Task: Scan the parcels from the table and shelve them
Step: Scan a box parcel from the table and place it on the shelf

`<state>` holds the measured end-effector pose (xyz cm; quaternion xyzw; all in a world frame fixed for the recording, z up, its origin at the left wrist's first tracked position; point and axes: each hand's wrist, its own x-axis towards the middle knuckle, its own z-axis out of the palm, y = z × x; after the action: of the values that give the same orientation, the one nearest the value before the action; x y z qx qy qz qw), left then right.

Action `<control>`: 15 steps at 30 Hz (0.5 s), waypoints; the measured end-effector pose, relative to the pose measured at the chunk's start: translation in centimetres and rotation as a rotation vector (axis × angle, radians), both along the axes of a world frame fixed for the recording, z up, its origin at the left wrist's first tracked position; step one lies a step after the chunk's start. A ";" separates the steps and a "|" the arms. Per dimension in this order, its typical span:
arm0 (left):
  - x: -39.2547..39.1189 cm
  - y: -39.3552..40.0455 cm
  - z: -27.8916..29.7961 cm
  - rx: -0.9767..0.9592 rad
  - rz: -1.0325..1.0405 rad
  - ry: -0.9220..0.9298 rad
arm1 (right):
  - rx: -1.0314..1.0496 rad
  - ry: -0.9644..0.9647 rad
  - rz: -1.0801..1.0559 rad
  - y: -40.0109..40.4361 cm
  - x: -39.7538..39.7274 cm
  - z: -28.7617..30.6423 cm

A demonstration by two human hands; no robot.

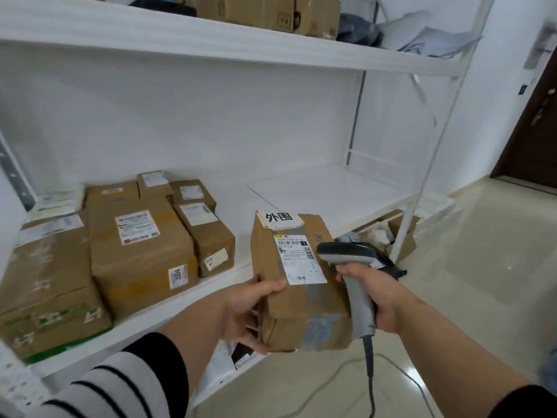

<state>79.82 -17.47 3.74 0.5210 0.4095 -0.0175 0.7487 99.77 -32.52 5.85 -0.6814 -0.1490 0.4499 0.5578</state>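
- Left hand [241, 309] is gripping the cardboard parcel [298, 285] by its near left end: thumb curled over the top edge, the other fingers wrapping underneath.
- Parcel is being held in the air in front of the middle shelf [316, 188], tilted, top face towards the camera. Not touching the shelf.
- White shipping label [301, 257] with barcode is sitting on the parcel's top face; a second white tag with black characters [278, 218] is stuck at the far end.
- Right hand [376, 297] is wrapping its fingers around the handle of the grey barcode scanner [352, 267]; index finger is sitting at the front of the grip.
- Scanner head is just beside the parcel's right edge, near the label. Its cable [369, 372] is hanging down towards the floor.
- Shelved parcels [138, 251] are sitting packed together on the left part of the middle shelf, well apart from the held one.
- More boxes [265, 10] are lying on the upper shelf.
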 end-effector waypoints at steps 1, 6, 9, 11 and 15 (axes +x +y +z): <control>1.2 1.6 0.1 -0.003 0.002 0.014 | -0.012 0.002 0.005 1.7 1.3 0.1; 6.0 9.2 0.8 -0.001 0.070 0.063 | -0.049 0.038 0.085 9.9 6.6 0.4; 8.5 12.5 1.5 0.060 0.118 0.108 | -0.031 0.038 0.117 14.4 8.9 0.3; 10.3 14.4 1.8 0.119 0.182 0.136 | -0.014 0.039 0.149 17.3 10.4 0.2; 13.5 18.5 2.1 0.206 0.325 0.150 | -0.002 0.017 0.220 23.8 13.1 0.0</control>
<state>93.27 1.08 5.83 0.5191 0.5422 0.1067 0.6521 112.92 -8.71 5.83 -0.6575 -0.2180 0.5143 0.5056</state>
